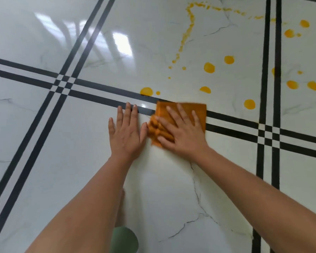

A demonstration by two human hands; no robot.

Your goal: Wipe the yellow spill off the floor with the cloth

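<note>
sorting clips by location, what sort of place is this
Likely an indoor room, maybe in a home: a glossy white marble-look tile floor with black inlay stripes, and window light reflecting off it. Nothing else of the room shows.

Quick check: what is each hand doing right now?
Left hand: open, flat on the floor, holding nothing.
Right hand: open, fingers spread, pressing the cloth onto the floor.

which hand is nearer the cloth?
Right. The right hand presses flat on the cloth; the left hand lies flat on the floor just left of it.
</note>
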